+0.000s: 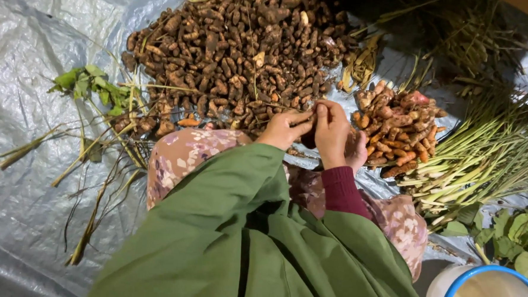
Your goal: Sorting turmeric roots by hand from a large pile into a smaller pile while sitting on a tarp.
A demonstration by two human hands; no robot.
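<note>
My left hand and my right hand meet in front of me, fingers pinched together on a small dark root piece held between them. Just beyond the hands lies a big heap of brown, soil-covered roots. To the right of my right hand sits a smaller pile of orange, cleaned roots. My green sleeve and maroon cuff cover the forearms, and my knees in floral cloth rest under the hands.
Everything lies on a grey plastic sheet. Bundled pale green stalks lie at right, leafy sprigs and dry stems at left, green leaves and a blue-rimmed white bowl at the lower right.
</note>
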